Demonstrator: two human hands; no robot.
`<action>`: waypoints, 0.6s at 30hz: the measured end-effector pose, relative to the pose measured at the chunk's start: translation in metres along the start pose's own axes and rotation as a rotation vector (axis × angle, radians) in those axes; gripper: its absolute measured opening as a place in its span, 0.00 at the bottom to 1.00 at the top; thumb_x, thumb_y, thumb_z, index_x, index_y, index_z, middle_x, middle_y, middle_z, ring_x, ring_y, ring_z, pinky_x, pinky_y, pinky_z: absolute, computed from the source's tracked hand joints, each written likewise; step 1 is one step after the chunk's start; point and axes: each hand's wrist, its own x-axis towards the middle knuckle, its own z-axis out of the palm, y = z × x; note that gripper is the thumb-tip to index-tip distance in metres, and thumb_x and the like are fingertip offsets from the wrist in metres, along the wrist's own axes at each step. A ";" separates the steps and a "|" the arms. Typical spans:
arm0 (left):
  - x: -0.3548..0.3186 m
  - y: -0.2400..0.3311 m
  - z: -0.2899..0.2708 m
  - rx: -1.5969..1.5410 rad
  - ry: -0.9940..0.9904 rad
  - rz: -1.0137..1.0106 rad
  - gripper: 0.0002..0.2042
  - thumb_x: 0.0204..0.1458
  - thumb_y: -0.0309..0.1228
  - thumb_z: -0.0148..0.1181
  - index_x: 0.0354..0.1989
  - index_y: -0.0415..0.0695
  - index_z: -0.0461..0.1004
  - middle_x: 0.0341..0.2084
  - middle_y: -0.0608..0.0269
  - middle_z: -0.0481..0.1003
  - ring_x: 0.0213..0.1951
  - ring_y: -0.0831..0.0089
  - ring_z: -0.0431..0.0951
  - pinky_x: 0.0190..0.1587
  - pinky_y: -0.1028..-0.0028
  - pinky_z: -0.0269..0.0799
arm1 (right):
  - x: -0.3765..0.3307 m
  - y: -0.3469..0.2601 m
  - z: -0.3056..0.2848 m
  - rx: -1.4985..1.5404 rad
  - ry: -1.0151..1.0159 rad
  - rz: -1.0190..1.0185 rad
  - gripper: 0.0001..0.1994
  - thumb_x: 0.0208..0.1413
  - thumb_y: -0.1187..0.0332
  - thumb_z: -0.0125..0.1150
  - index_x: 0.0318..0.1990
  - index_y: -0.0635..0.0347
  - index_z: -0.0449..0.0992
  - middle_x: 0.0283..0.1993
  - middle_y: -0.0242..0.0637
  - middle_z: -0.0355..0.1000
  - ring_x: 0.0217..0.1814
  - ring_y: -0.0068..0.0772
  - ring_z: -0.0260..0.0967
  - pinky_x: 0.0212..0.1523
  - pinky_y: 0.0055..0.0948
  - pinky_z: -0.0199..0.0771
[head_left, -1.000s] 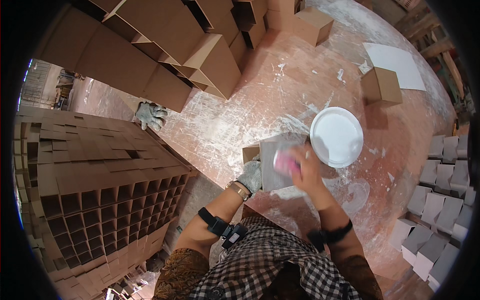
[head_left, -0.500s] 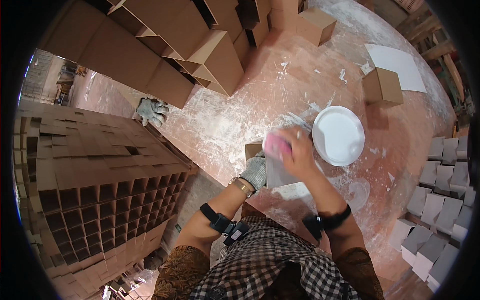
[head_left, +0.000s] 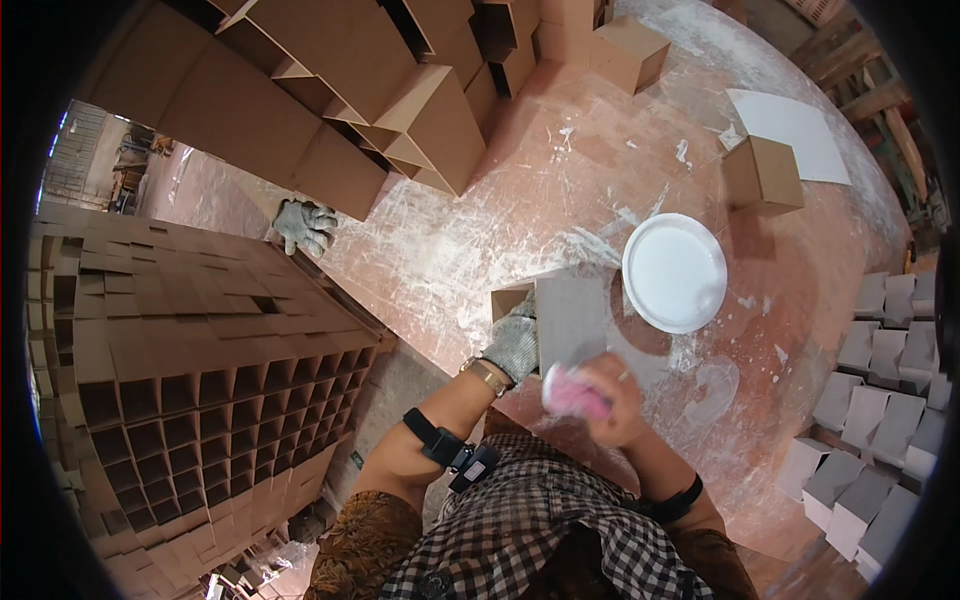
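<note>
My left hand (head_left: 512,345), in a grey knit glove, reaches into the open end of a small cardboard box (head_left: 575,315) and steadies it on the table. The fingertips are hidden inside. The box's upper face has a wet-looking greyish-white coat. My bare right hand (head_left: 615,400) is closed around a pink sponge (head_left: 578,392), slightly blurred, with white on its tip. It is at the box's near edge. Right of the box sits a round white tray (head_left: 676,272) of white liquid or paste.
Tall brown cardboard boxes (head_left: 400,120) stand at the far left. A gridded cardboard stack (head_left: 200,340) is at the left, beside a loose grey glove (head_left: 303,226). One brown box (head_left: 763,175) stands by a white sheet (head_left: 795,135); white-coated boxes (head_left: 865,415) line the right.
My right hand has drawn the pink sponge back toward me, from the box's far part to its near edge. The left hand and the box stay nearly in place.
</note>
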 end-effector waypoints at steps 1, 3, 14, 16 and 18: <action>0.000 0.001 0.001 -0.038 0.004 0.010 0.29 0.50 0.41 0.53 0.59 0.43 0.56 0.51 0.46 0.66 0.50 0.55 0.70 0.51 0.64 0.66 | 0.008 0.008 -0.005 -0.036 0.096 0.037 0.14 0.48 0.73 0.53 0.45 0.61 0.70 0.38 0.45 0.70 0.39 0.43 0.68 0.39 0.36 0.67; -0.001 0.007 -0.006 -0.028 0.004 0.039 0.27 0.50 0.40 0.53 0.59 0.44 0.57 0.50 0.47 0.67 0.49 0.55 0.70 0.50 0.64 0.66 | 0.035 0.028 -0.016 -0.113 0.293 0.109 0.14 0.48 0.76 0.53 0.44 0.63 0.70 0.38 0.47 0.69 0.40 0.45 0.67 0.40 0.36 0.67; 0.019 -0.032 0.035 -0.086 -0.141 0.015 0.24 0.51 0.38 0.51 0.56 0.43 0.61 0.52 0.47 0.65 0.51 0.54 0.68 0.51 0.64 0.64 | 0.045 0.020 0.018 -0.205 0.090 0.023 0.18 0.41 0.76 0.53 0.45 0.57 0.72 0.39 0.43 0.71 0.40 0.45 0.67 0.43 0.39 0.64; 0.007 -0.010 0.018 -0.032 0.025 0.129 0.25 0.50 0.38 0.51 0.57 0.42 0.60 0.53 0.46 0.64 0.52 0.54 0.67 0.52 0.63 0.64 | 0.015 -0.001 0.010 -0.214 -0.008 0.015 0.18 0.42 0.74 0.54 0.45 0.56 0.73 0.38 0.41 0.72 0.38 0.44 0.68 0.40 0.38 0.65; 0.004 0.022 -0.008 -0.067 0.070 0.045 0.25 0.49 0.38 0.51 0.56 0.41 0.62 0.52 0.44 0.64 0.51 0.54 0.68 0.51 0.63 0.64 | -0.012 -0.005 0.010 -0.030 -0.089 -0.036 0.17 0.44 0.74 0.55 0.45 0.58 0.73 0.37 0.41 0.72 0.36 0.43 0.68 0.37 0.38 0.66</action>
